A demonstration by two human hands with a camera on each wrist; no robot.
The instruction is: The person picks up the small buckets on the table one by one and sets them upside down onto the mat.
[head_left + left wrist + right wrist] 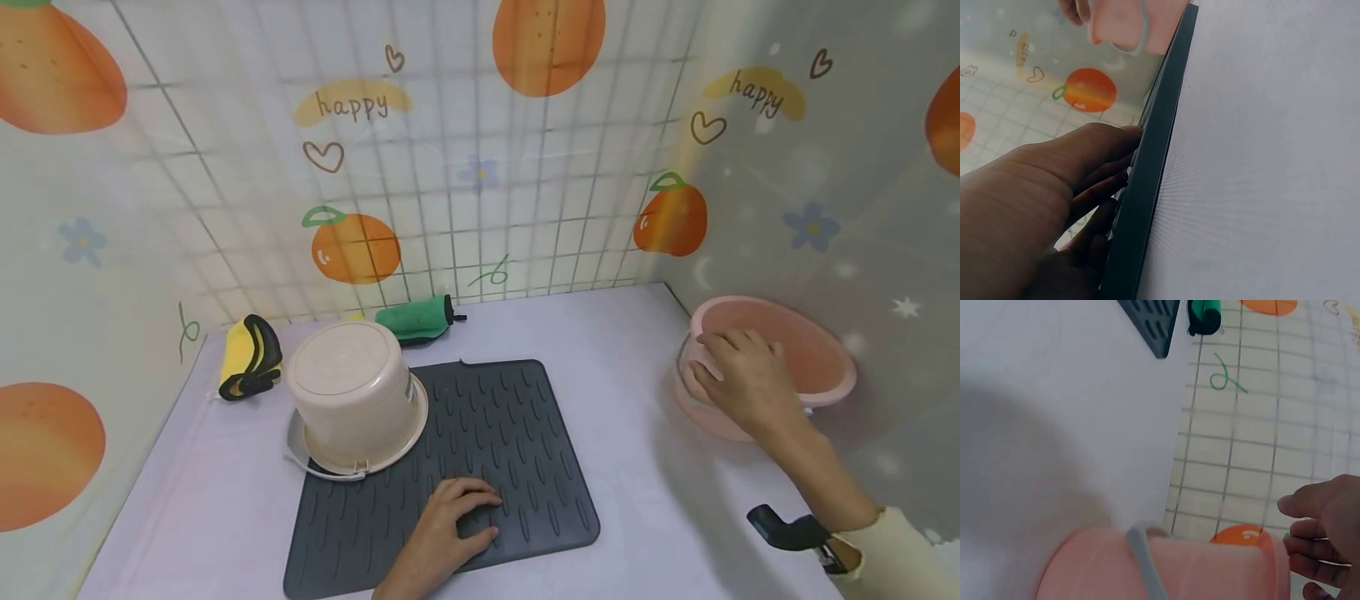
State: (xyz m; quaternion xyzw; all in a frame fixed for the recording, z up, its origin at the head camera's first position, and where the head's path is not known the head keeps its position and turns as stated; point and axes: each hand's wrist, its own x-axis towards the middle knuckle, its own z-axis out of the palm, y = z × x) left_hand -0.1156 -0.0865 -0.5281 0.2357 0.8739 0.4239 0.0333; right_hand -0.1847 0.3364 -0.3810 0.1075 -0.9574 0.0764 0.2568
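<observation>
My left hand (pixel 450 533) rests on the dark grey ribbed drying mat (pixel 517 467), its fingers loosely bent. In the left wrist view the fingertips (pixel 1132 134) lie at the mat's surface. A pale beige bucket (pixel 348 400) stands upside down on the mat's back left corner, its white handle lying beside the rim. At the right, my right hand (pixel 746 379) is over the left side of a pink bucket (pixel 817 342), which stands upright with a grey handle (pixel 1147 562). In the right wrist view its thumb and fingers are loosely spread just above the rim.
Behind the mat lies a rolled green cloth (pixel 412 319) with black trim. A folded yellow and black cloth (pixel 247 358) is left of the beige bucket. A patterned curtain (pixel 525 167) encloses the white table (pixel 622 400) at the back and sides.
</observation>
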